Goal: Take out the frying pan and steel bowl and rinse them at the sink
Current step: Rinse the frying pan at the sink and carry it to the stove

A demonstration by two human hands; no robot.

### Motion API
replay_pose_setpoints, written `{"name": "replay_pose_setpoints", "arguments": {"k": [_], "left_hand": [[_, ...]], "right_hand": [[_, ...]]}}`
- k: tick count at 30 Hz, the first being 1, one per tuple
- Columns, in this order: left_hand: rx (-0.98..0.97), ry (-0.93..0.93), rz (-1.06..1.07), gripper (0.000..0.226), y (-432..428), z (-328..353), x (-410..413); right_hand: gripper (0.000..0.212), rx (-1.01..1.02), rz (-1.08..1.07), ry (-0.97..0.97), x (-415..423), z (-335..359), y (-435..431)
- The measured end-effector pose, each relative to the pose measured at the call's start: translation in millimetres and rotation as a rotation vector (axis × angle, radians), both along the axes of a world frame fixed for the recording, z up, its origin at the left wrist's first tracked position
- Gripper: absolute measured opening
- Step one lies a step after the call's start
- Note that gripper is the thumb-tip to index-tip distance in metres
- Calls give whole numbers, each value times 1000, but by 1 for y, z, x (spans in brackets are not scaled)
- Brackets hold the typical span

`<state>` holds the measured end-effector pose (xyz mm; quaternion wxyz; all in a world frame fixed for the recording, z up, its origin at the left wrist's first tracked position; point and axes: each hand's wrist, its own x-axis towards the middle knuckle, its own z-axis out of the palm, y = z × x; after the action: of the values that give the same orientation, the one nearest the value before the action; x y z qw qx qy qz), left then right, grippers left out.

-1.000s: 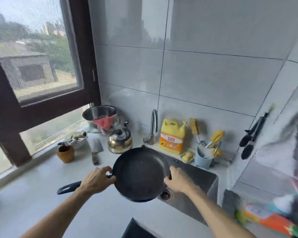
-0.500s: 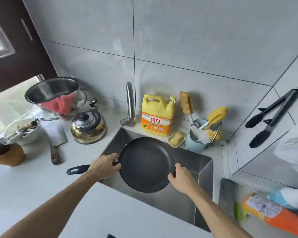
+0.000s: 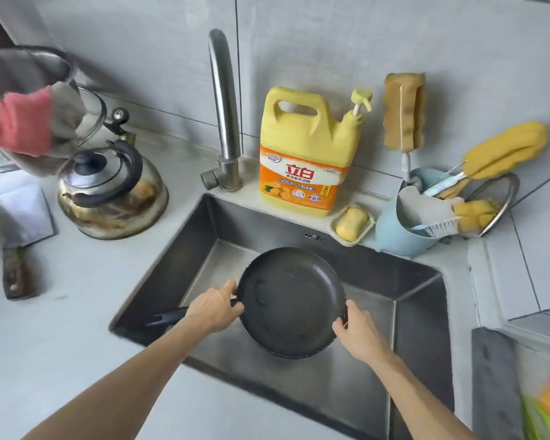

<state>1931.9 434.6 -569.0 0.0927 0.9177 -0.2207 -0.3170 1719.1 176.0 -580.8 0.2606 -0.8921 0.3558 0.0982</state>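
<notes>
We hold a black pan (image 3: 291,301) low inside the steel sink (image 3: 178,249). Half a second ago it hung higher, its handle reaching out over the counter (image 3: 61,328). Now the handle lies within the basin, near the front left corner. We cannot tell whether the pan touches the sink floor.

Our left hand (image 3: 215,308) is curled round the handle where it joins the pan, as before. Our right hand (image 3: 358,335) still grips the rim on the opposite side, thumb on top. Our view has dropped closer to the sink, and the window and the tongs on the wall have slipped out of sight.

The steel bowl (image 3: 23,66) sits blurred at the far left on the counter, a red cloth (image 3: 16,122) draped over its rim. Just in front of it stands a tarnished kettle (image 3: 111,188), with a cleaver (image 3: 16,249) lying to its left.

A curved tap (image 3: 224,106) rises behind the sink. To its right stand a yellow detergent jug (image 3: 305,154), a soap dish (image 3: 351,223) and a blue cup (image 3: 400,236) of brushes. The counter is pale grey, and the wall (image 3: 362,42) behind is large grey tiles.
</notes>
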Motion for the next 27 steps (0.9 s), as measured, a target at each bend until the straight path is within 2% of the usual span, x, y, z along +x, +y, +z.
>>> {"name": "replay_pose_setpoints", "arguments": {"k": [7, 12, 19, 21, 23, 27], "left_hand": [[96, 155, 55, 30, 14, -85, 20], [110, 196, 54, 32, 8, -101, 20], [178, 208, 11, 33, 4, -116, 21], [204, 130, -8, 40, 1, -108, 25], [149, -17, 18, 53, -3, -85, 36], [-157, -379, 205, 66, -18, -5, 83]], "right_hand": [[24, 0, 63, 19, 27, -74, 12], [18, 49, 52, 34, 21, -105, 19], [12, 54, 10, -56, 15, -129, 22], [13, 42, 21, -57, 15, -131, 19], [19, 39, 28, -67, 15, -129, 18], [21, 29, 58, -17, 17, -127, 15]]}}
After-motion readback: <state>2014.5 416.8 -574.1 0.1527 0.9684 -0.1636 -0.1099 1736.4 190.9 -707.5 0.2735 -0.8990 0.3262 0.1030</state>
